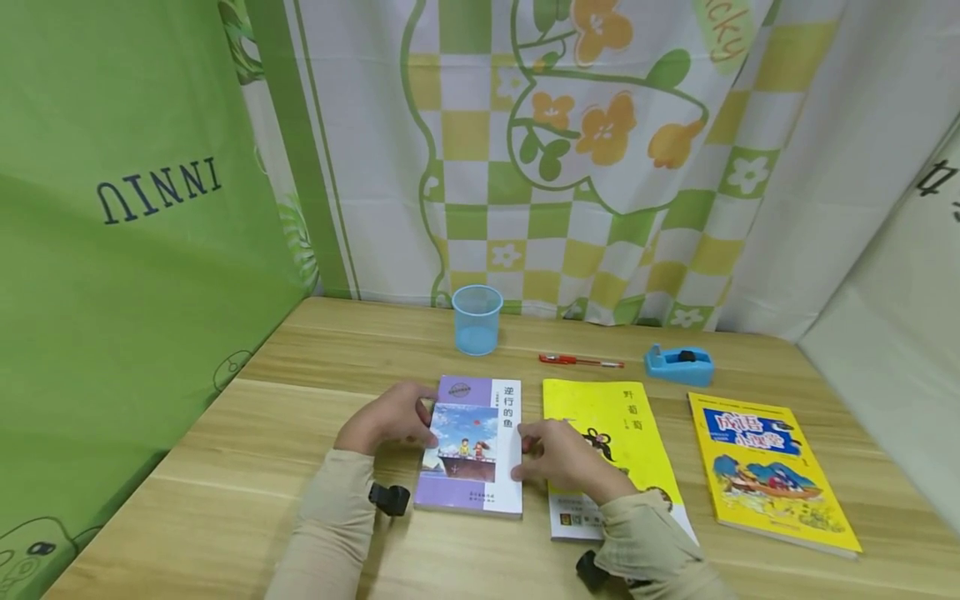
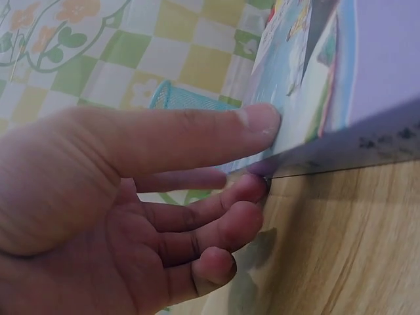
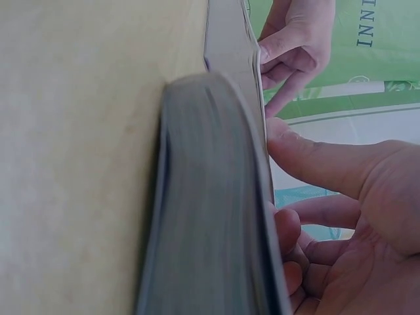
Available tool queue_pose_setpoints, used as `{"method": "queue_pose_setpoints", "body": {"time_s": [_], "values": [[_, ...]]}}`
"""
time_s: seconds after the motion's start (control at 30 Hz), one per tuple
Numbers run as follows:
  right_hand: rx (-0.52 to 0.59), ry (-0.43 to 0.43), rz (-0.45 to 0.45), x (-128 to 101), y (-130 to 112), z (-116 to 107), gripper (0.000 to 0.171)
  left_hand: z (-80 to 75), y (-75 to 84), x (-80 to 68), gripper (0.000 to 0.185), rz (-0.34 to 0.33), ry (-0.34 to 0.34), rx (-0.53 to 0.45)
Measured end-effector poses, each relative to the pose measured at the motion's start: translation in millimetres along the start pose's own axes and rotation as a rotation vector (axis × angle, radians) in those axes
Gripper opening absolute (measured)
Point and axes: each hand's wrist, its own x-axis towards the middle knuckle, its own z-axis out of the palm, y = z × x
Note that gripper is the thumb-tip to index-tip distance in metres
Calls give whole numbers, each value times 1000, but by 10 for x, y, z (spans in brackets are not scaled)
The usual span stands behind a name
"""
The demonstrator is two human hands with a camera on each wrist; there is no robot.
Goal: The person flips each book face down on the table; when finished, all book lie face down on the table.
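A lavender paperback [image 1: 472,450] with a picture cover lies on the wooden table [image 1: 247,467] in front of me. My left hand [image 1: 408,421] holds its left edge. In the left wrist view the thumb [image 2: 256,121] presses on the cover [image 2: 367,72] and the fingers [image 2: 249,190] curl under the edge, which is slightly raised. My right hand [image 1: 536,454] holds the book's right edge. In the right wrist view its thumb [image 3: 282,134] lies on the cover and its fingers [image 3: 287,230] curl against the page edge [image 3: 216,216].
A yellow booklet [image 1: 611,417] lies just right of the paperback, partly under my right wrist. A second yellow book [image 1: 772,471] is further right. Behind stand a blue cup [image 1: 477,319], a red pen [image 1: 579,360] and a blue tape dispenser [image 1: 678,364]. Curtains enclose the table.
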Motion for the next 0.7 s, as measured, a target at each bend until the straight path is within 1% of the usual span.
{"method": "queue_pose_setpoints", "body": {"time_s": [0.1, 0.2, 0.3, 0.4, 0.5, 0.57, 0.63, 0.7], "values": [[6, 2, -13, 1, 2, 8, 32, 8, -11, 5, 74, -4, -11, -18], [9, -2, -16, -3, -6, 5, 27, 15, -15, 12, 69, -3, -21, -19], [12, -10, -18, -4, -18, 5, 25, 17, -22, 18, 63, 24, -28, 2], [9, -8, -44, -3, -17, 4, 22, 15, -41, 25, 49, 76, -32, 32], [14, -4, -90, -3, -1, 8, 21, 7, -66, 24, 44, 109, -31, 47], [22, 0, -111, -6, 5, 9, 23, -6, -87, 24, 47, 126, -35, 48], [32, 2, -124, -8, 9, 13, 23, -15, -104, 19, 52, 126, -50, 8], [40, 3, -127, -7, 11, 18, 24, -25, -118, 10, 52, 112, -65, -52]]}}
